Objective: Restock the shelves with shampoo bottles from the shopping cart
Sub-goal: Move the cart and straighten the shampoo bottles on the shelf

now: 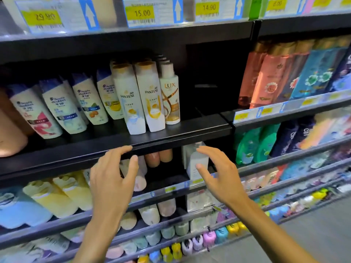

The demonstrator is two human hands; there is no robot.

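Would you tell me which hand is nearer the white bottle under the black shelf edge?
Right. The right hand reaches in front of the white bottle, fingertips overlapping it; the left hand is off to its left, fingertips at the shelf edge.

Shelf (190,128), centre. A row of bottles (91,103) stands on its left and middle part, several deep. The end bottle (170,99) closes the row on the right, well apart from the next bay (284,73), which lies to the right and carries its own bottles. Price tags (141,13) hang on the shelf edge above. The lower shelf (57,196) sits directly beneath, with bottles lying on it. Left hand (110,179) and right hand (222,177) are side by side before the shelf's front edge; a carton (195,160) stands behind the right hand. Floor (303,234), lower right.
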